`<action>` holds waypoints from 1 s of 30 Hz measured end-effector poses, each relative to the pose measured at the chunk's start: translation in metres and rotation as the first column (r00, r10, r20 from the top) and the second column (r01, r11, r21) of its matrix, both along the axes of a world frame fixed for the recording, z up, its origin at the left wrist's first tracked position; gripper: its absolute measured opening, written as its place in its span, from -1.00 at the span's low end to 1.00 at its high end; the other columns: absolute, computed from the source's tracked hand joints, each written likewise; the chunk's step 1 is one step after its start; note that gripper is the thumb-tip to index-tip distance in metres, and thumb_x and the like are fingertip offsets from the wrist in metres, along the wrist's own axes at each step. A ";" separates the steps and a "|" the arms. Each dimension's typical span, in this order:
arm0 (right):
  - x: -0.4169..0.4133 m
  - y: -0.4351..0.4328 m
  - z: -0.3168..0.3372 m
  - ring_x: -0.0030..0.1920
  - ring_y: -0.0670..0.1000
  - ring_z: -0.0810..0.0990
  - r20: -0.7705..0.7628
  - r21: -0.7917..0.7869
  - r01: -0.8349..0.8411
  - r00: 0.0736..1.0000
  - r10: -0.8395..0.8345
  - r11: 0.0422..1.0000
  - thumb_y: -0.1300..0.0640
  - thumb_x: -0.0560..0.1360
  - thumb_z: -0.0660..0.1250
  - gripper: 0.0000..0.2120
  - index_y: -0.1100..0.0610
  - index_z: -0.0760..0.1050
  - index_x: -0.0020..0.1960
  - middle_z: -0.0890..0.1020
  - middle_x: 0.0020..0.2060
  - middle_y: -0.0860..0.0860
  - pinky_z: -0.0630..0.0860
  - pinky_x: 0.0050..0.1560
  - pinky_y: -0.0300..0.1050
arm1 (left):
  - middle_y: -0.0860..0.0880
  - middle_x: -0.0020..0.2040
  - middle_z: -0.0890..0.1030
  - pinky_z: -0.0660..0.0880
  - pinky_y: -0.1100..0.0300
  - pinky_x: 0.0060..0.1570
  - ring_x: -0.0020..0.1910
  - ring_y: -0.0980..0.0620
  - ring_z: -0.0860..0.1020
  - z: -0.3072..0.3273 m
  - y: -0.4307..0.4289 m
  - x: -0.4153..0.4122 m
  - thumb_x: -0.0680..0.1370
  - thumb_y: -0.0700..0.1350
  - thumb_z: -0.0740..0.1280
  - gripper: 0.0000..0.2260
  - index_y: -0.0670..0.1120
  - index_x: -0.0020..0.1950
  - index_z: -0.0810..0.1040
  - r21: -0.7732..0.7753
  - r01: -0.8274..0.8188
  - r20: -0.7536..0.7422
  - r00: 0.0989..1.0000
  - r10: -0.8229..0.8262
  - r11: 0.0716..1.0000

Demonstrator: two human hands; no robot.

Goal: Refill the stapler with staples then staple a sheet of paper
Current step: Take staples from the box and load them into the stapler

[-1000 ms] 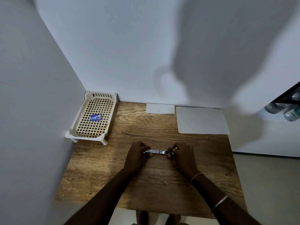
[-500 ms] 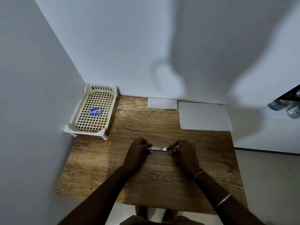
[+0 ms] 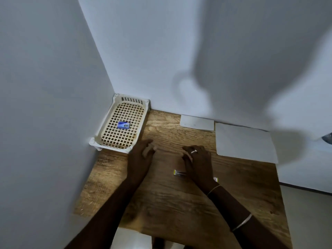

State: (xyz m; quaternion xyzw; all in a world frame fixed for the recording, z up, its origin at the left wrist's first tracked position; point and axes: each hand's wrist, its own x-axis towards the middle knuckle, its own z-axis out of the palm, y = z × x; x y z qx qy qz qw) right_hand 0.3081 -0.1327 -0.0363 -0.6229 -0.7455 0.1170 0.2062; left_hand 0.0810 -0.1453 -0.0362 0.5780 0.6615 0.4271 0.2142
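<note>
Currently, head view: left hand (image 3: 142,155) is hovering open and empty beside the basket (image 3: 106,123), where the blue staple box (image 3: 123,125) is lying. Right hand (image 3: 197,162) is spreading loosely over the stapler (image 3: 179,173) lying on the wooden table (image 3: 179,203), not gripping it. Paper sheet (image 3: 246,142) is sitting far right.

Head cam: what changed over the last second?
Both hands let go of the stapler, which now lies on the table partly under the right hand. The left hand has moved left and forward, open, toward the basket. The staple box in the basket and both paper sheets are unchanged.
</note>
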 end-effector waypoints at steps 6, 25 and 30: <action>-0.094 0.053 0.009 0.18 0.13 0.57 -0.071 0.024 -0.113 0.991 0.114 0.993 0.03 0.52 0.42 -0.72 0.03 0.64 0.22 0.69 0.12 0.01 0.44 0.12 0.10 | 0.04 0.16 0.67 0.59 0.01 0.21 0.13 0.04 0.64 0.026 0.036 -0.068 0.60 -0.26 0.38 -0.76 -0.12 0.26 0.64 -0.023 -0.278 0.116 0.953 0.278 0.960; -0.221 0.117 -0.010 0.12 0.14 0.58 -0.032 -0.071 -0.137 0.990 0.135 0.988 0.07 0.45 0.36 -0.75 -0.01 0.59 0.13 0.72 -0.09 0.01 0.32 0.12 0.10 | -0.14 0.29 0.66 0.45 0.04 0.30 0.29 -0.16 0.59 0.006 0.085 -0.112 0.58 -0.29 0.27 -0.62 -0.08 0.38 0.57 -0.350 -0.307 0.014 0.943 0.333 0.885; -0.187 0.096 0.009 0.15 0.14 0.58 -0.165 -0.021 -0.139 0.977 0.134 0.990 0.03 0.51 0.36 -0.70 0.06 0.61 0.22 0.72 0.01 0.05 0.33 0.19 0.09 | -0.08 0.16 0.70 0.58 0.13 0.18 0.17 -0.03 0.67 0.014 0.068 -0.094 0.53 -0.32 0.42 -0.63 -0.09 0.32 0.59 -0.193 -0.261 0.250 0.919 0.304 0.946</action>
